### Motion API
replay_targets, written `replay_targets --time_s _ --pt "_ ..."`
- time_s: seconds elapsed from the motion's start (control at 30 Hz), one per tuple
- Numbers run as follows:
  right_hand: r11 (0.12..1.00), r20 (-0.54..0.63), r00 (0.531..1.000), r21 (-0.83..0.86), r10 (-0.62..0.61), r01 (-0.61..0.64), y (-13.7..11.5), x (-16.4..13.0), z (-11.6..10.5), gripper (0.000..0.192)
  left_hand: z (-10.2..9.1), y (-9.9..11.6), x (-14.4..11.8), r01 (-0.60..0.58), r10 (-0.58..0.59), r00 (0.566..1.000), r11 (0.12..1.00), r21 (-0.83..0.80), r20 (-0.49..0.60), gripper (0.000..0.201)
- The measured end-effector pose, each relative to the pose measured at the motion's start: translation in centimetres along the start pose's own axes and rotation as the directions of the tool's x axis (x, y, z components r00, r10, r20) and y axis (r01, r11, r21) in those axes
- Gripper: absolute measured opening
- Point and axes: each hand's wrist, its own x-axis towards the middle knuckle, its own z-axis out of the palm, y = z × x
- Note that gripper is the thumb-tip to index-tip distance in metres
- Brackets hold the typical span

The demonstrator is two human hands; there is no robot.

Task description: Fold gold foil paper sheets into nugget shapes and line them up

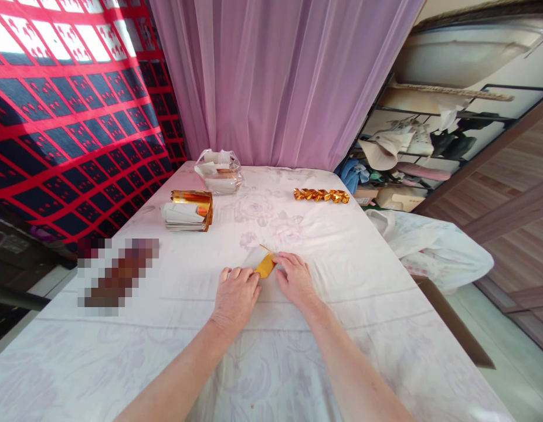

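A small piece of gold paper, partly folded, lies on the cloth-covered table between my hands. My left hand is palm down, its fingertips pressing the paper's left end. At the opposite end, the fingers of my right hand pinch the paper's upper right edge. A thin gold point sticks up above it, beside a pale part of the sheet. Behind, to the right, a row of folded shiny gold paper pieces lies in a line. On the left stands a curled stack of gold-and-white paper sheets.
A clear plastic bag with more paper sits at the table's back left. A pixelated dark red patch hides something at the left. Purple curtain hangs behind the table. To the right are a shelf rack and a white plastic bag.
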Motion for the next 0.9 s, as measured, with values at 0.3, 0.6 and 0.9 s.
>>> replay_targets --time_s 0.3,0.6,0.9 --pt "0.998 0.035 0.999 0.051 0.035 -0.037 -0.2 -0.1 -0.3 0.044 -0.2 -1.1 1.0 -0.039 0.039 0.999 0.998 0.052 -0.003 0.014" --pt "0.984 0.053 0.998 0.178 -0.015 0.005 -0.6 -1.7 0.3 0.042 -1.0 -2.0 0.8 -0.047 0.045 0.999 0.997 0.06 0.026 0.02" --pt "0.979 -0.014 0.982 0.074 -0.189 0.19 -1.4 -1.9 0.2 0.032 0.1 -2.6 0.7 -0.079 0.078 0.997 0.995 0.059 0.017 0.012"
